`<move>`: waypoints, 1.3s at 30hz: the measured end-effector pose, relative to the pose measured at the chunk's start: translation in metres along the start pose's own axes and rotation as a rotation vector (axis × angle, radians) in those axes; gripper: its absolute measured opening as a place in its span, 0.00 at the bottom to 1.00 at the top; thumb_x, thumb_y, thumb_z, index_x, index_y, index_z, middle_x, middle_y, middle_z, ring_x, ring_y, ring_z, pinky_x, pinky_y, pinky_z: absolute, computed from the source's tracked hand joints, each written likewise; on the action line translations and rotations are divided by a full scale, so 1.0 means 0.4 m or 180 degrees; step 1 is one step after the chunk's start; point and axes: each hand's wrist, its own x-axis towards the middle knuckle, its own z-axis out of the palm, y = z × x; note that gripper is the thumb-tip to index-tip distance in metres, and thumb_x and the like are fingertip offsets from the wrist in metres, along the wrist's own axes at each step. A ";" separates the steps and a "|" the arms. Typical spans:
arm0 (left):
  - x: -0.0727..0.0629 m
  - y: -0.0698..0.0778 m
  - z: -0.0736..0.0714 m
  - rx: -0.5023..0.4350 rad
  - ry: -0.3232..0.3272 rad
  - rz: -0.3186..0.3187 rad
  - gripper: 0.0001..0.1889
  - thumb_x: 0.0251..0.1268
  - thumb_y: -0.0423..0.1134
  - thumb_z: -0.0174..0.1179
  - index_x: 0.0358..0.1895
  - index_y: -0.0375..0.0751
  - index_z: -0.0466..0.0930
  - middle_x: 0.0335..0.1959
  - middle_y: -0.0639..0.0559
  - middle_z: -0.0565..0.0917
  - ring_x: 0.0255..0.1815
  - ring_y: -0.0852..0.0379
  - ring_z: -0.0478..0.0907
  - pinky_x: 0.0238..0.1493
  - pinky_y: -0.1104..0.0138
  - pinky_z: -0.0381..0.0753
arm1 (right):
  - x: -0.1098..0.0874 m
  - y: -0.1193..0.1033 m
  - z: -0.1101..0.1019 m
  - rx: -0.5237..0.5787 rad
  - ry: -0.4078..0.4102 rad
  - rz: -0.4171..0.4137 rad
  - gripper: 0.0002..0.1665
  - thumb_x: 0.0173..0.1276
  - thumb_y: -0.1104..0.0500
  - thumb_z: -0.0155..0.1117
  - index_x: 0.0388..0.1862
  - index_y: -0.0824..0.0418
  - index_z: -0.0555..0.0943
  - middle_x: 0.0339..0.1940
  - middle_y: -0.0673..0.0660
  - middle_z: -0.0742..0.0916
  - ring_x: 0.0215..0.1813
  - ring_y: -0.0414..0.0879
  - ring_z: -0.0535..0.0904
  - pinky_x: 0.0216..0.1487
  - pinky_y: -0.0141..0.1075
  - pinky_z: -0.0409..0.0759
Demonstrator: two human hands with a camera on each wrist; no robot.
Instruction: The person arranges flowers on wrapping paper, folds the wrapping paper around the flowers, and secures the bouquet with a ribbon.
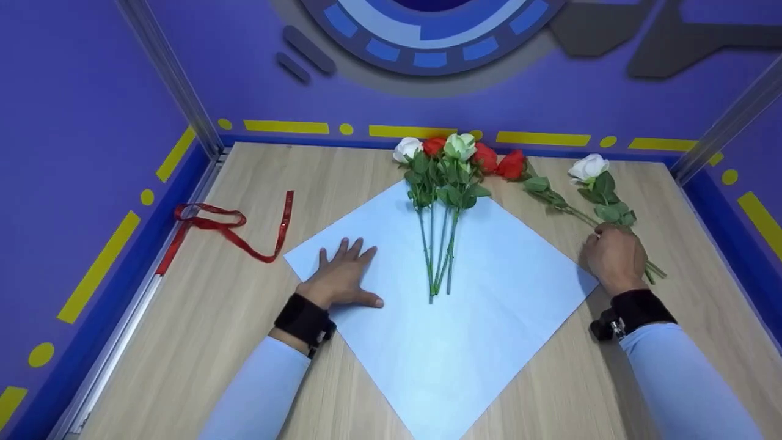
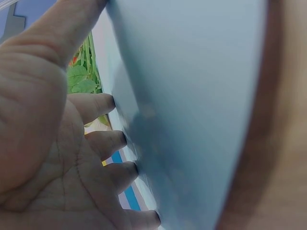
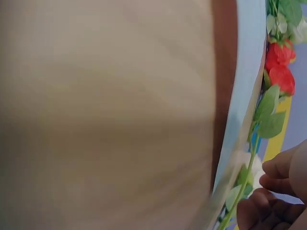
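Observation:
A bunch of roses (image 1: 441, 183) with white, red and pale green heads lies on a light blue paper sheet (image 1: 391, 366), its stems pointing toward me. My left hand (image 1: 342, 278) rests on the sheet's left part with fingers spread, and the left wrist view shows its fingertips (image 2: 119, 138) against the paper. At the right, my right hand (image 1: 617, 256) is over the stems of a separate red rose (image 1: 512, 165) and white rose (image 1: 589, 167). Its fingers are curled close by a green stem (image 3: 243, 184); I cannot tell whether they grip it.
A red ribbon (image 1: 229, 227) lies in loops on the wooden table (image 1: 201, 342) at the left, one end over the edge. Blue panels (image 1: 201, 85) with yellow marks stand behind the table and along both sides.

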 end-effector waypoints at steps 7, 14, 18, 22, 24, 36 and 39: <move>-0.002 0.000 0.001 -0.0012 0.0009 -0.0006 0.60 0.56 0.67 0.75 0.86 0.48 0.53 0.88 0.39 0.48 0.88 0.34 0.38 0.79 0.28 0.37 | 0.007 0.026 -0.003 -0.0112 -0.0096 0.0111 0.20 0.77 0.64 0.47 0.42 0.81 0.80 0.35 0.80 0.82 0.40 0.77 0.78 0.33 0.63 0.78; -0.003 -0.002 0.003 -0.0021 0.0024 0.0014 0.60 0.56 0.67 0.75 0.86 0.48 0.53 0.88 0.39 0.48 0.88 0.34 0.38 0.79 0.28 0.37 | 0.014 0.024 -0.011 -0.0296 -0.0350 0.0094 0.13 0.67 0.71 0.49 0.28 0.78 0.78 0.29 0.79 0.80 0.39 0.76 0.77 0.30 0.60 0.77; -0.003 -0.002 0.004 -0.0024 0.0028 0.0017 0.60 0.56 0.67 0.75 0.86 0.48 0.54 0.88 0.39 0.48 0.88 0.35 0.38 0.79 0.28 0.37 | 0.017 0.023 -0.006 -0.0367 -0.0338 0.0095 0.16 0.69 0.69 0.50 0.25 0.76 0.79 0.24 0.75 0.81 0.32 0.72 0.80 0.26 0.58 0.78; -0.001 0.000 0.004 -0.0023 0.0002 -0.0023 0.60 0.55 0.67 0.76 0.86 0.48 0.53 0.88 0.40 0.48 0.88 0.35 0.37 0.80 0.28 0.36 | 0.016 0.019 -0.002 -0.0375 -0.0234 -0.0035 0.18 0.71 0.68 0.48 0.23 0.74 0.77 0.21 0.75 0.81 0.27 0.72 0.81 0.26 0.61 0.79; 0.000 0.001 0.004 -0.0023 -0.0004 -0.0044 0.60 0.55 0.66 0.76 0.86 0.49 0.53 0.88 0.40 0.48 0.89 0.35 0.37 0.80 0.29 0.36 | 0.014 0.010 -0.004 -0.0369 -0.0110 -0.0127 0.17 0.71 0.68 0.48 0.22 0.75 0.76 0.20 0.75 0.81 0.27 0.73 0.81 0.28 0.63 0.79; -0.007 0.002 0.002 0.0002 0.0033 -0.0048 0.60 0.56 0.66 0.76 0.87 0.49 0.53 0.88 0.40 0.47 0.88 0.35 0.37 0.80 0.29 0.36 | 0.000 -0.171 0.014 0.0414 0.0410 -0.0415 0.12 0.77 0.64 0.62 0.38 0.75 0.84 0.32 0.74 0.87 0.37 0.75 0.83 0.41 0.66 0.76; -0.009 0.003 0.002 -0.0005 0.0033 -0.0033 0.59 0.56 0.66 0.75 0.87 0.49 0.53 0.88 0.40 0.48 0.88 0.35 0.38 0.80 0.29 0.36 | -0.009 -0.237 0.040 0.0682 0.0150 -0.0307 0.13 0.79 0.62 0.61 0.43 0.72 0.86 0.36 0.71 0.89 0.39 0.70 0.85 0.45 0.62 0.78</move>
